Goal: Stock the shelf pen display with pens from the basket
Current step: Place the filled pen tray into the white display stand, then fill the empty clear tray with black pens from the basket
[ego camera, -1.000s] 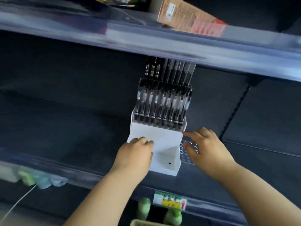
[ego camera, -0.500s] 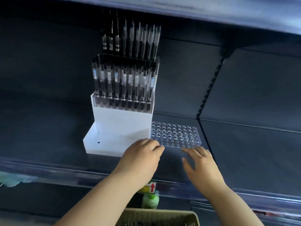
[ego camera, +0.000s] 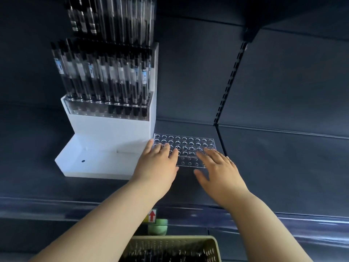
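A white stepped pen display (ego camera: 111, 129) stands on the dark shelf, its upper tiers filled with several black-and-clear pens (ego camera: 105, 78). To its right lies a clear plastic tray with rows of round holes (ego camera: 188, 141), no pens in it. My left hand (ego camera: 156, 165) lies on the tray's left part with straight fingers. My right hand (ego camera: 219, 169) lies on its right front part, fingers spread. A beige basket (ego camera: 211, 242) shows at the bottom edge, with dark pens inside.
The dark shelf floor (ego camera: 283, 167) stretches to the right past a slotted black upright (ego camera: 228, 87). A clear shelf-edge strip (ego camera: 56, 207) runs along the front with a red-arrow label (ego camera: 152, 215). A green bottle cap (ego camera: 157, 226) sits below.
Both hands left the white display's sides and moved right and forward onto the clear holed tray. The view dropped and moved closer, so the basket came into sight.
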The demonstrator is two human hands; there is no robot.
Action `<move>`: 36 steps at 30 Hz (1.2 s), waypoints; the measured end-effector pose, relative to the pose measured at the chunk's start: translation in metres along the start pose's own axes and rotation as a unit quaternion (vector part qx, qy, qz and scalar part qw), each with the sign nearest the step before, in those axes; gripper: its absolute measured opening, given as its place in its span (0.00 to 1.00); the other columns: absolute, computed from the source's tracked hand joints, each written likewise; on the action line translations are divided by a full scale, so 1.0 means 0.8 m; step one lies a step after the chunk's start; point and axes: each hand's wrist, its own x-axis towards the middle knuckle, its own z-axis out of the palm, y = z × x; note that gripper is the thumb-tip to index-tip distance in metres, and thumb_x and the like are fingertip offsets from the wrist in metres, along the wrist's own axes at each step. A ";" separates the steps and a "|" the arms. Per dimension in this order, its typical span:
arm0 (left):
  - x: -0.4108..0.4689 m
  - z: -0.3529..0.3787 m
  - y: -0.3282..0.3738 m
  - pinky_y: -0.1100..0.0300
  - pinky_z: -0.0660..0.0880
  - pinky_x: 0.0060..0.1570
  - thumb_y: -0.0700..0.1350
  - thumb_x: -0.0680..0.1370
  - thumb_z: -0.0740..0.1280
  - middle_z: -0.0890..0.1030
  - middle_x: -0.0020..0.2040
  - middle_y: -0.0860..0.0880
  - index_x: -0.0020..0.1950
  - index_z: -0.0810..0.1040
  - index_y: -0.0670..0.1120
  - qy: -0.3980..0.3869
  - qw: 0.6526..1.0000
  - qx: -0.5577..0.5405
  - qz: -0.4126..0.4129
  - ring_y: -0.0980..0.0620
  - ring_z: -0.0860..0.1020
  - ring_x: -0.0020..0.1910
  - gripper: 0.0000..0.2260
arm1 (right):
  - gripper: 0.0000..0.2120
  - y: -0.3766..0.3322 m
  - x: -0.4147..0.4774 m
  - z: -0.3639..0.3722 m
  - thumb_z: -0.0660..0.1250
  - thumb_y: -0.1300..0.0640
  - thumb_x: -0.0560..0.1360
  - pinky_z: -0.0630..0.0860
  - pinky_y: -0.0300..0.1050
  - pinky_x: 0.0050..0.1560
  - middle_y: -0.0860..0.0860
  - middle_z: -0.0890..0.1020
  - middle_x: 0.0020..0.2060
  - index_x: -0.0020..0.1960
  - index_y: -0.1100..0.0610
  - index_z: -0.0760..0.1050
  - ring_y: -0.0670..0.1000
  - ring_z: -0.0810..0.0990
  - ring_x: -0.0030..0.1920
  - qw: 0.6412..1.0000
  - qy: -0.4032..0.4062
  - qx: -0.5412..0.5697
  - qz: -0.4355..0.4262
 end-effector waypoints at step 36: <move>-0.200 -0.002 0.029 0.57 0.60 0.69 0.51 0.81 0.56 0.58 0.75 0.53 0.75 0.58 0.54 -0.077 0.986 -0.145 0.035 0.52 0.56 0.74 0.22 | 0.18 -0.066 -0.176 0.002 0.62 0.55 0.77 0.65 0.47 0.66 0.49 0.71 0.66 0.66 0.53 0.72 0.52 0.68 0.66 0.992 -0.037 0.079 -0.086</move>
